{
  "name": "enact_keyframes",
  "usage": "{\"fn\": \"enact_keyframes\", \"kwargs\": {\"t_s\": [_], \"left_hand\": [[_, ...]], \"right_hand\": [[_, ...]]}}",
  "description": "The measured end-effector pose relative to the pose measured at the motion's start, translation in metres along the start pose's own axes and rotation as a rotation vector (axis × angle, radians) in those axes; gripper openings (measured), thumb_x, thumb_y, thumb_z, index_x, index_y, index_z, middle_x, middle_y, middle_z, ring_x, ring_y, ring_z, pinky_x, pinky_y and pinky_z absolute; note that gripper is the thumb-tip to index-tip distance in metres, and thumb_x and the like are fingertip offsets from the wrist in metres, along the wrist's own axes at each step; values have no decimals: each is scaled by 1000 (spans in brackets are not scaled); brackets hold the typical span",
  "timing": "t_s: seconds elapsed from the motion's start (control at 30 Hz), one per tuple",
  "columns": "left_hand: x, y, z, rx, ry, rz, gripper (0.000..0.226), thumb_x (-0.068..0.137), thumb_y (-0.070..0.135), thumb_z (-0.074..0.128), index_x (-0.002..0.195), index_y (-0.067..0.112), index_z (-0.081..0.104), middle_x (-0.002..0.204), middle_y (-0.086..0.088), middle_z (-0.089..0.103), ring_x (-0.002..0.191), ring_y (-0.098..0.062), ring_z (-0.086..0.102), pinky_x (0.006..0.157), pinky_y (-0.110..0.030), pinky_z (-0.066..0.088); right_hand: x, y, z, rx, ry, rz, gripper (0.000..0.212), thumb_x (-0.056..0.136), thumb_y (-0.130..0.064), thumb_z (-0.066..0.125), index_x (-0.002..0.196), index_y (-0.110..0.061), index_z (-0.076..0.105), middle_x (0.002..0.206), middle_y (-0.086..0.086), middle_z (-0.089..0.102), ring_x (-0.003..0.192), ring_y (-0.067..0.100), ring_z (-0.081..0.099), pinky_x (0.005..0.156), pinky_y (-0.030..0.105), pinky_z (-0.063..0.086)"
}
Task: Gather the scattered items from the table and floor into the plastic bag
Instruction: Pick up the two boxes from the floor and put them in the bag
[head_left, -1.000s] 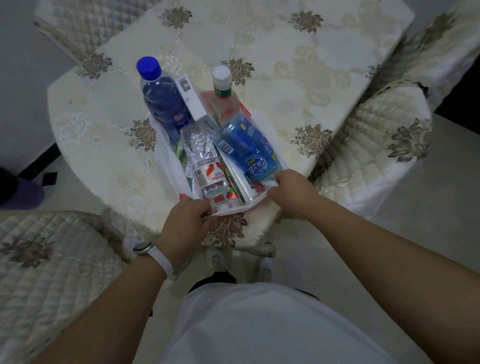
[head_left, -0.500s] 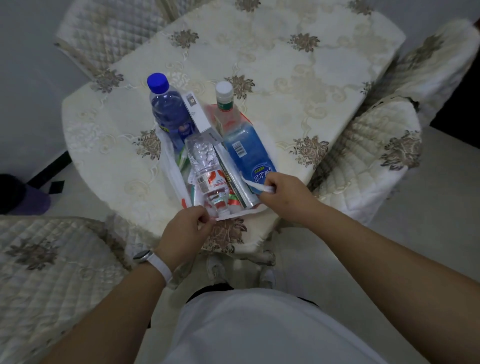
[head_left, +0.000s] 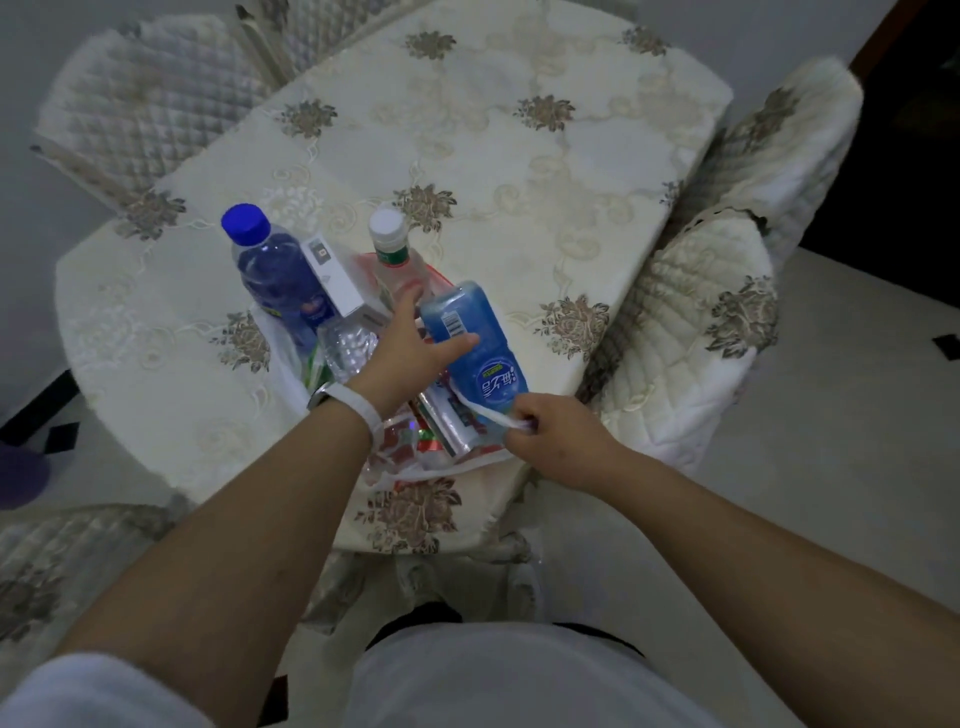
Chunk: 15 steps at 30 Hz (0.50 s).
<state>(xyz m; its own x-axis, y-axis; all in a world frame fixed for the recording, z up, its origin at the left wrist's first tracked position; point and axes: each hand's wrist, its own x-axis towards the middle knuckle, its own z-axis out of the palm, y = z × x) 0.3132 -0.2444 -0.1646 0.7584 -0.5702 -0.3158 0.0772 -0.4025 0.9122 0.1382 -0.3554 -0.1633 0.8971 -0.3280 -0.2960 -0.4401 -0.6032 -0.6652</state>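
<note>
A white plastic bag (head_left: 284, 358) lies open on the table's near edge, full of items. A blue-capped bottle (head_left: 280, 275), a white box (head_left: 332, 273), a white-capped clear bottle (head_left: 390, 249), a crumpled clear bottle (head_left: 349, 349) and a blue detergent bottle (head_left: 483, 364) stick out of it. My left hand (head_left: 410, 345) reaches into the bag with fingers spread, its thumb resting across the blue detergent bottle. My right hand (head_left: 545, 439) pinches the bag's right handle at the table edge.
The table (head_left: 519, 171) wears a cream embroidered cloth. Quilted chairs stand close around it: one at the right (head_left: 691, 343), one at the far left (head_left: 130, 114), one at the near left (head_left: 62, 561). Pale floor (head_left: 831, 467) lies to the right.
My left hand let go of the bag's near left edge and moved forward into the bag, onto the blue detergent bottle. My right hand kept its hold on the handle.
</note>
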Motion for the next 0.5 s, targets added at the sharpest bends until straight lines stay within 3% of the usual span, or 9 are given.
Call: {"fn": "enact_keyframes", "kwargs": {"t_s": [0.07,0.17,0.27,0.37,0.5], "left_hand": [[8,-7,4,-111,-3,-58,87,83,17,79,150,19,24,110,16,54,104,-10,62,69,-18,55],[13,-16,11,-235,39,-86,79,81,12,80,144,21,33,115,2,60,108,-21,65,74,-25,59],[8,-9,17,-248,96,-17,76,78,6,81,139,21,37,117,1,56,99,-16,65,69,-22,58],[0,6,16,-295,126,85,81,75,3,83,140,20,38,126,-2,55,103,-20,67,73,-26,58],[-19,42,-3,-281,238,244,78,77,10,82,140,23,39,128,-6,56,103,-18,66,77,-25,57]], "right_hand": [[0,4,0,-5,4,15,34,85,-25,64,62,-24,39,59,-7,45,54,2,41,46,16,28],[2,10,1,-1,14,40,30,84,-25,63,64,-24,40,60,-5,47,55,6,43,50,27,31],[4,11,2,15,35,51,20,87,-25,61,72,-20,49,64,-4,51,61,17,48,51,28,31],[5,11,1,38,60,36,17,90,-25,59,80,-12,56,65,-2,52,62,20,50,52,29,31],[11,7,4,31,86,51,28,91,-28,55,67,-20,43,61,-4,47,63,21,49,50,29,29]]}}
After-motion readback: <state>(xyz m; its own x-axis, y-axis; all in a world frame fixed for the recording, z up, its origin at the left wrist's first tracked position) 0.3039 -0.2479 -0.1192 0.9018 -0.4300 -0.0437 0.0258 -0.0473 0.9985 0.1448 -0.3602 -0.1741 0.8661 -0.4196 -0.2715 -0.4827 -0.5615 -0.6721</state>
